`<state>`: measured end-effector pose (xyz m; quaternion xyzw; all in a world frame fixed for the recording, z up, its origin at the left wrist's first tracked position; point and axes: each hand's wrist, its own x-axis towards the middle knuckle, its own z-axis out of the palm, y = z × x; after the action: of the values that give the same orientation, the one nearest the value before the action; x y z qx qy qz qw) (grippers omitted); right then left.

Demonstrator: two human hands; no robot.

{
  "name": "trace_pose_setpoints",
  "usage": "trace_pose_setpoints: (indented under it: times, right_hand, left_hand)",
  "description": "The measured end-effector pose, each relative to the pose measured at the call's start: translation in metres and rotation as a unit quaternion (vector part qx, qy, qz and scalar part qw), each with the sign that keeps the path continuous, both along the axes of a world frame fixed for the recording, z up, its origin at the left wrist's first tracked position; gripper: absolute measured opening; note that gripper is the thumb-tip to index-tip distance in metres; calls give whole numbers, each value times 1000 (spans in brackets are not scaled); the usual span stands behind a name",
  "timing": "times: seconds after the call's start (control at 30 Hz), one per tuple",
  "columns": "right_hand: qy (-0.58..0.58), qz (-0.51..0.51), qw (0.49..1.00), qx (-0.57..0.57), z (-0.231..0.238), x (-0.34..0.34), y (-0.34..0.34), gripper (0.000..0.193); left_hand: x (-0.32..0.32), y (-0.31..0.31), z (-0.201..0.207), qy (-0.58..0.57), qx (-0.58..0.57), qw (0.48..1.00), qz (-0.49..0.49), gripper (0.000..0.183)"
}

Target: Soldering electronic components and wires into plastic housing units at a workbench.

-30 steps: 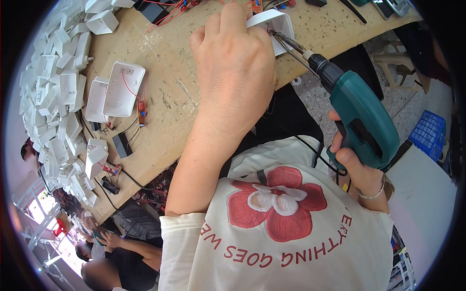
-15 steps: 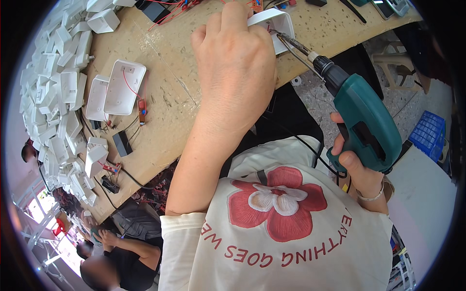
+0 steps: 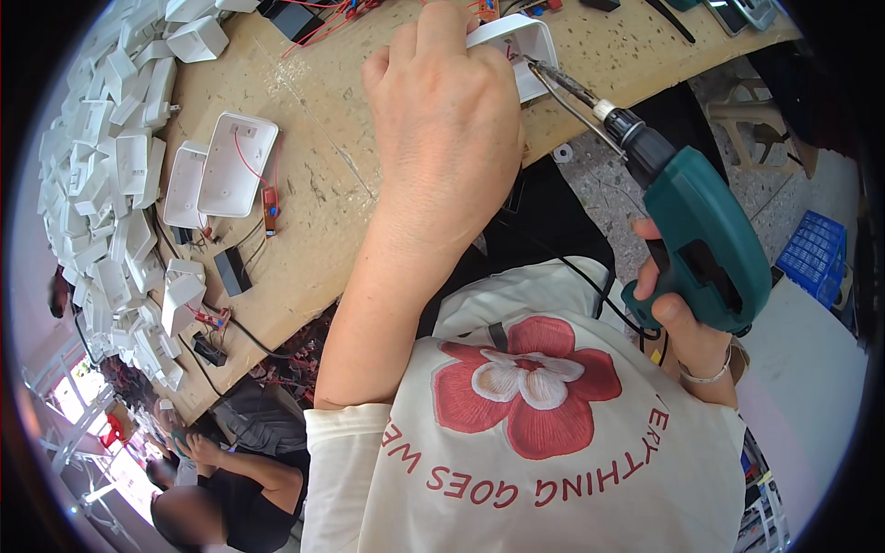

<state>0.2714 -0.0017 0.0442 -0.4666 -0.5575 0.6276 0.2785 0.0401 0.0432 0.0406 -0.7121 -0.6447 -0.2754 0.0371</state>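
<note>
My left hand (image 3: pixel 447 129) is closed on a white plastic box (image 3: pixel 535 39) at the far edge of the view, its open side turned to the right. A bit of red wire shows inside the box. My right hand (image 3: pixel 678 318) grips the handle of a green soldering gun (image 3: pixel 705 240), one finger at its trigger. The gun's thin metal tip (image 3: pixel 544 72), with a feed tube beside it, points into the box's open side. Whether the tip touches anything inside cannot be made out. My left fingertips are hidden behind the hand.
A heap of white plastic boxes (image 3: pixel 101 184) lines the table's left side. Two open boxes (image 3: pixel 238 166) with red wires lie nearer, beside a black block (image 3: pixel 232 271). A blue crate (image 3: pixel 811 258) stands at the right. Another person (image 3: pixel 240 488) works at lower left.
The soldering gun has moved slightly right and toward me, its tip drawn back a little. The box and my left hand have shifted very slightly left.
</note>
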Motion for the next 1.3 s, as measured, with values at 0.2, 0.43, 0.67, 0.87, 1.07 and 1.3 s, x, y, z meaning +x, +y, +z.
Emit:
trace_pose_setpoints:
  times: [0.2, 0.43, 0.67, 0.87, 1.07, 1.3]
  right_hand:
    - [48, -39, 998, 31, -7, 1, -4, 73]
    - [36, -36, 998, 31, -9, 0, -4, 75]
    - [15, -10, 1000, 17, -9, 3, -2, 75]
    - [-7, 14, 1000, 7, -8, 1, 2, 71]
    - [-22, 32, 999, 8, -7, 2, 2, 66]
    - [-21, 34, 999, 8, -6, 2, 2, 64]
  left_hand:
    - [-3, 10, -18, -52, 207, 973, -86, 6]
    - [-1, -2, 0, -7, 13, 1000, -7, 9]
    - [0, -2, -2, 10, 16, 1000, 8, 12]
    - [1, -2, -2, 12, 14, 1000, 16, 12]
    - [1, -3, -2, 24, 18, 999, 20, 13]
    - [2, -2, -1, 8, 16, 1000, 22, 12]
